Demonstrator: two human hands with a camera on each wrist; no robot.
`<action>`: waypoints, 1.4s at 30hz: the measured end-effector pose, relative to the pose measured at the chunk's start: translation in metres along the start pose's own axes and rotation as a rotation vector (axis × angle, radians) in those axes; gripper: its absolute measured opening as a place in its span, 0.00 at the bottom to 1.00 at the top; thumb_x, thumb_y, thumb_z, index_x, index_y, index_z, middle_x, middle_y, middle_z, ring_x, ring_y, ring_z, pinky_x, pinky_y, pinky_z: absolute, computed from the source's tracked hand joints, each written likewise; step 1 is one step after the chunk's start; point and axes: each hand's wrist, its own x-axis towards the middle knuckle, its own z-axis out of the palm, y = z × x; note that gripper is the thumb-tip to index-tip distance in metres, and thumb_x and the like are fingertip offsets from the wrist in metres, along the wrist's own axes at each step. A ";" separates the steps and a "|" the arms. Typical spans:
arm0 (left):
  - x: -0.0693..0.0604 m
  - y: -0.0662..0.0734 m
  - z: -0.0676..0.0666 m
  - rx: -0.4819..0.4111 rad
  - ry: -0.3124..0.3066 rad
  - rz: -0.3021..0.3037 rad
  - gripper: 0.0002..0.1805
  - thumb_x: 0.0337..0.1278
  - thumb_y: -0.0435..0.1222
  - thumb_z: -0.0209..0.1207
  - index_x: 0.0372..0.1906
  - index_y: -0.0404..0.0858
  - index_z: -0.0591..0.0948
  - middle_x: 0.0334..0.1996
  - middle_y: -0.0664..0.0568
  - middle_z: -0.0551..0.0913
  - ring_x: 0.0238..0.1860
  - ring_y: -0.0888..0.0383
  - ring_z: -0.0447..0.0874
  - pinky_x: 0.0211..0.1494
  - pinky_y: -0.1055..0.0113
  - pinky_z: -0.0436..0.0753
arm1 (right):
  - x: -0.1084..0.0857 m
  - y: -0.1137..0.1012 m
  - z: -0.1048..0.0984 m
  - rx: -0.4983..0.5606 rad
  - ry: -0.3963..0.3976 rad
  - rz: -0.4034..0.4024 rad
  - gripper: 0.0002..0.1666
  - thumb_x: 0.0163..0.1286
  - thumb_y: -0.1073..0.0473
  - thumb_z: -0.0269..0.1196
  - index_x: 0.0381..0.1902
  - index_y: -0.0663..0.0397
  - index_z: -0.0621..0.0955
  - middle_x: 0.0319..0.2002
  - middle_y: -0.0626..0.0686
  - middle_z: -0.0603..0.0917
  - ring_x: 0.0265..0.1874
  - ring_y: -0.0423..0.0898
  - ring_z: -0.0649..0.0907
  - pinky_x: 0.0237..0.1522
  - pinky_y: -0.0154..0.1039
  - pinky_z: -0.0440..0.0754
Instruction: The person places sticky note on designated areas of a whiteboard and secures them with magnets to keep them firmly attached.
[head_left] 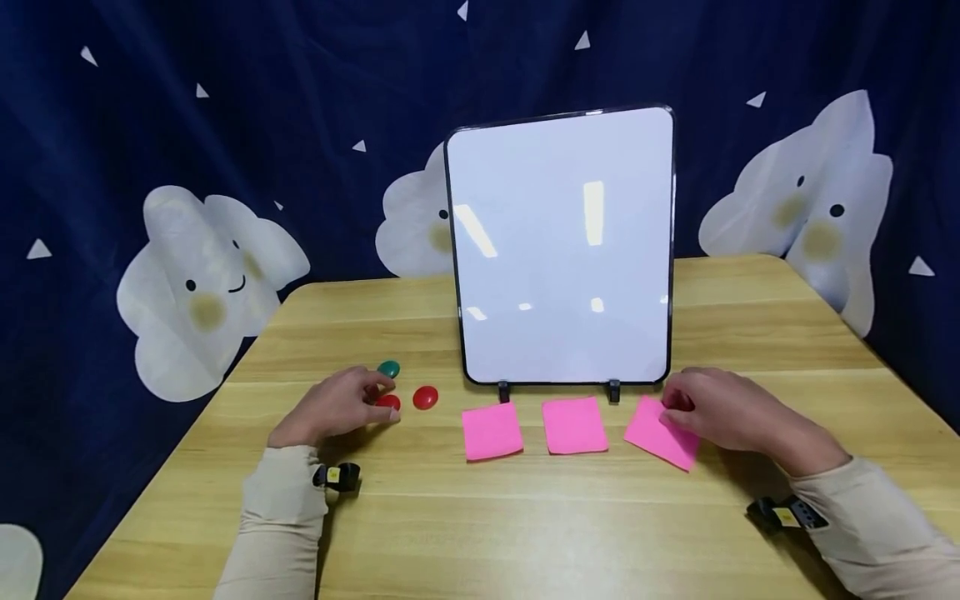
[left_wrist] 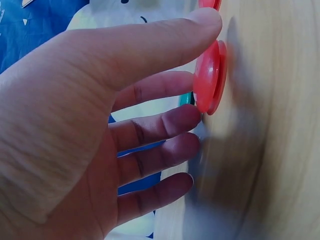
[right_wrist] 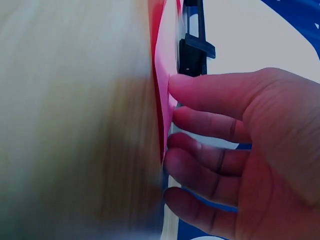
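On the left of the table, my left hand (head_left: 335, 406) reaches around a red round magnet-like disc (left_wrist: 206, 80). In the left wrist view the thumb tip overlaps its upper edge, and the other fingers extend loosely beyond it. A second red disc (head_left: 425, 397) lies just to the right, and a green disc (head_left: 388, 368) lies behind. My right hand (head_left: 723, 408) pinches the rightmost pink sticky note (head_left: 651, 433) with thumb and fingertips. That note is turned at an angle, and the hand covers its far right corner.
A whiteboard (head_left: 562, 250) stands upright at the table's far side on small black feet (head_left: 614, 392). A left pink note (head_left: 492, 432) and a middle pink note (head_left: 575, 426) lie before it. Behind the wooden table (head_left: 480, 533) hangs a dark blue curtain (head_left: 315, 83) with cloud prints.
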 end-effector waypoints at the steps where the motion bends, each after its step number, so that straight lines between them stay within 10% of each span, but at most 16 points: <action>1: 0.000 -0.001 0.000 -0.007 0.001 -0.001 0.28 0.51 0.54 0.71 0.55 0.44 0.84 0.40 0.54 0.80 0.39 0.56 0.76 0.42 0.58 0.78 | 0.000 0.000 0.000 -0.008 0.007 0.004 0.11 0.64 0.52 0.71 0.37 0.51 0.84 0.29 0.44 0.76 0.28 0.43 0.73 0.30 0.40 0.72; 12: -0.001 -0.003 -0.006 -0.028 0.009 -0.003 0.33 0.50 0.58 0.71 0.57 0.44 0.83 0.43 0.53 0.81 0.43 0.54 0.77 0.47 0.54 0.78 | 0.000 -0.003 -0.007 -0.017 -0.023 0.026 0.19 0.59 0.43 0.74 0.32 0.49 0.80 0.30 0.47 0.73 0.26 0.43 0.72 0.27 0.40 0.70; 42: -0.001 -0.004 0.000 -0.026 -0.002 0.019 0.31 0.50 0.58 0.71 0.55 0.44 0.84 0.43 0.52 0.80 0.41 0.55 0.77 0.45 0.54 0.79 | 0.003 0.011 0.003 0.225 0.057 -0.071 0.13 0.63 0.64 0.70 0.27 0.46 0.75 0.23 0.44 0.73 0.26 0.43 0.73 0.28 0.35 0.69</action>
